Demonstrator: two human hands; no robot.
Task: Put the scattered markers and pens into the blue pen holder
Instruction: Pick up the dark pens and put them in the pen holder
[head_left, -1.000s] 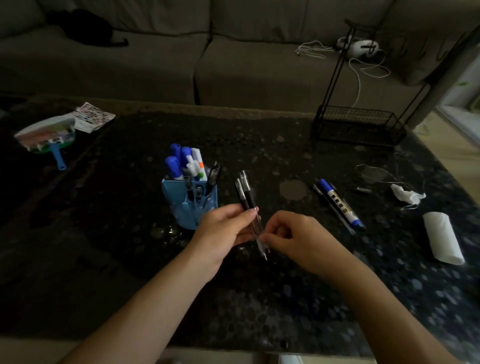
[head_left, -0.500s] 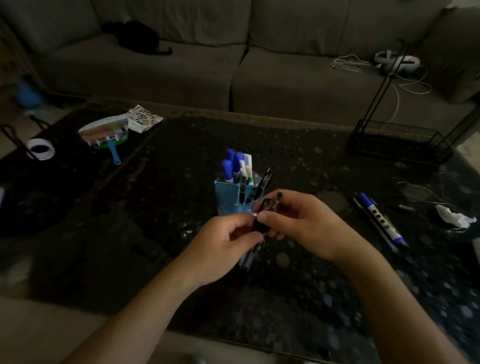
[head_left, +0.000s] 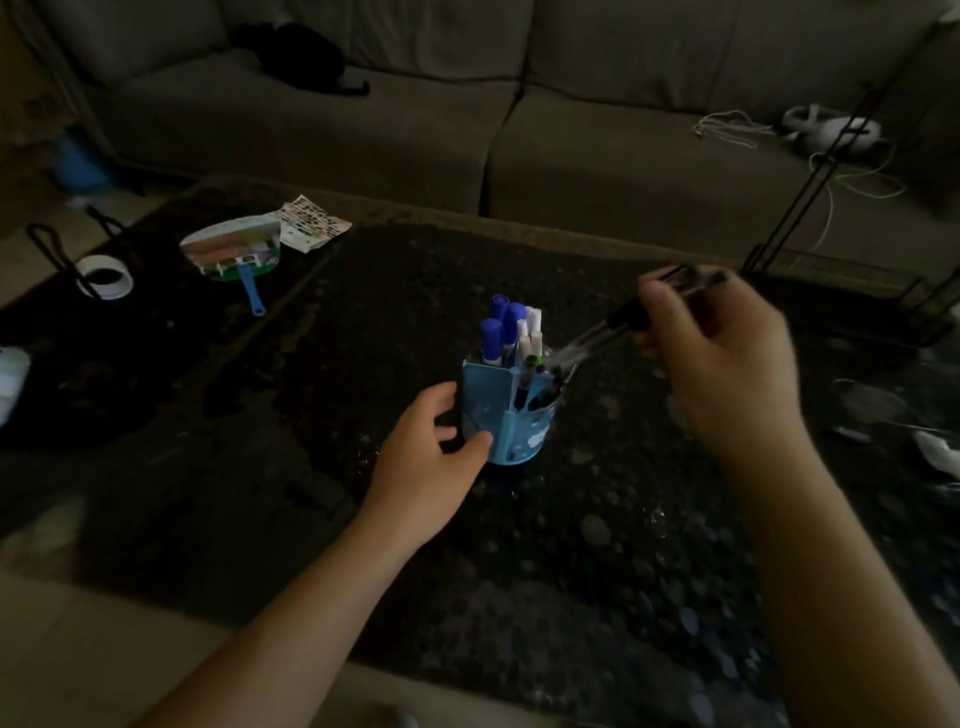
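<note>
The blue pen holder stands upright mid-table, with several blue-capped and white markers sticking out of it. My left hand curls around the holder's left side, thumb on its front wall. My right hand is up and to the right of the holder, gripping a small bunch of black and clear pens. The pens slant down to the left, and their tips are at the holder's right-hand opening. The image is blurred around the right hand.
The dark speckled table also carries a hand fan with a blue handle, a printed sheet and a tape roll at the left. A black wire rack stands at the back right. A sofa lies behind.
My right hand took the pens from my left hand and lifted them over the holder, tips down. My left hand moved onto the holder's side. The view shifted left.
</note>
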